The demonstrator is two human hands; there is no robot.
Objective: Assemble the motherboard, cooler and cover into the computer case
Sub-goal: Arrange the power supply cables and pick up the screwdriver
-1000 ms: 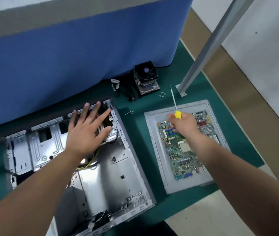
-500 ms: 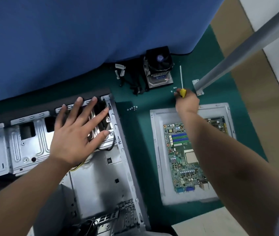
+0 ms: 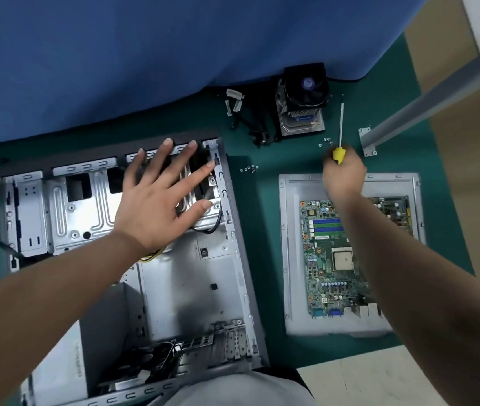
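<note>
Head view, looking down: the motherboard (image 3: 338,256) lies flat on the grey cover (image 3: 291,259), itself on the green worktop (image 3: 262,218) just right of the open computer case (image 3: 191,276). I'd judge that board light, stiff and fragile, best lifted by its bare edges, not by the socket or slots. The cooler (image 3: 303,101) stands at the back, probably heavy for its size, with thin fins; its sides look the safest hold. The left hand (image 3: 156,200) is spread flat over the drive cage, grip wide, holding nothing. The right hand (image 3: 344,174) is wrapped round the yellow screwdriver (image 3: 338,136). Loose screws (image 3: 249,168) and black cables (image 3: 250,124) lie between case and cooler, and a metal post (image 3: 426,104) slants overhead.
</note>
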